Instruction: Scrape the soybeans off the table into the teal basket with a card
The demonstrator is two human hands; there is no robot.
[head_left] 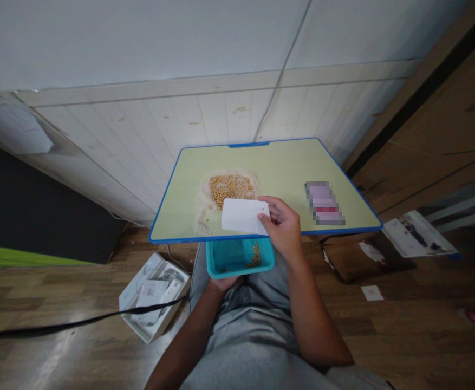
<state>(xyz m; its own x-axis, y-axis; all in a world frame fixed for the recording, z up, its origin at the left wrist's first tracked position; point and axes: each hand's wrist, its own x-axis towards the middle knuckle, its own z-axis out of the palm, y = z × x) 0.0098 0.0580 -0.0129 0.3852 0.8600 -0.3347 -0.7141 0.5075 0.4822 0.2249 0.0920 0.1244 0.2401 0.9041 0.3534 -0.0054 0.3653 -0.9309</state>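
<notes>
My right hand [284,225] pinches a white card [241,215] between thumb and fingers. The card is over the near edge of a small table [286,168], in front of a pile of soybeans [231,186]. Fine pale grains [205,208], perhaps rice, lie around and among the beans. Below the table edge, my left hand [223,284] supports a teal plastic tray [212,262] from underneath, its fingers hidden by the tray. Some soybeans [255,254] lie at the tray's right side.
On the table's right side lies a pixelated phone-shaped object [324,203]. An open white box [156,298] with cables is on the floor to the left, and a dark strap [99,320] crosses before it. Cardboard [436,135] stands at the right; a wall [221,116] closes off the back.
</notes>
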